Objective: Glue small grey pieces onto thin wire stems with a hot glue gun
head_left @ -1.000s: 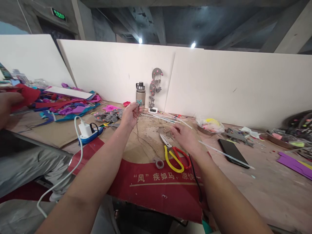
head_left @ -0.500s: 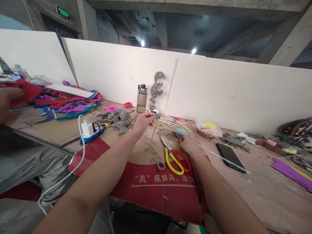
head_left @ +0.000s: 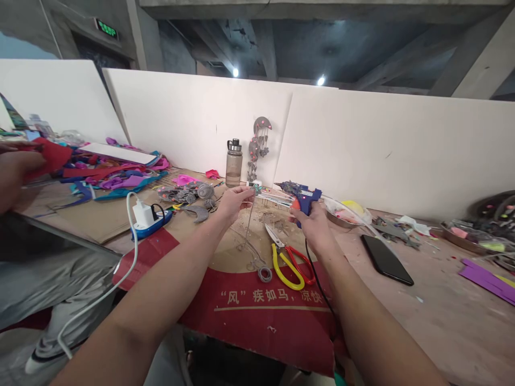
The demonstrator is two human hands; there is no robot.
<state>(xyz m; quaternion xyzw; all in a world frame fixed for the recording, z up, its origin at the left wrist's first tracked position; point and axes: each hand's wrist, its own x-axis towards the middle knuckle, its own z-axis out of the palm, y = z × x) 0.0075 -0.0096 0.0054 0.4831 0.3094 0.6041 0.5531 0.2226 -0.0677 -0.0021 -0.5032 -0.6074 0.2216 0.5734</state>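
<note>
My left hand (head_left: 236, 202) pinches a small teal-and-grey piece (head_left: 256, 188) between thumb and fingers; its exact shape is too small to tell. Grey yarn (head_left: 248, 225) hangs from that piece to a loose coil (head_left: 264, 274) on the cardboard. In my right hand (head_left: 314, 219) is a blue hot glue gun (head_left: 306, 198), raised off the table, its nozzle pointing left toward the piece. A clear glue stick (head_left: 356, 212) juts from its back, and a black cord (head_left: 317, 279) drops below. Scissors (head_left: 287, 265) with one yellow and one red handle lie slightly open below my hands.
A water bottle (head_left: 234, 163) stands behind my left hand, beside a grey moon hanging decoration (head_left: 262, 124). A phone (head_left: 386, 260) lies right. Left are a white charger (head_left: 144, 213), felt scraps (head_left: 116, 170) and another person's hand (head_left: 16, 171) holding red material.
My right hand has lifted the glue gun from the cardboard and turned its nozzle leftward. My left hand still pinches the small piece, having moved slightly left.
</note>
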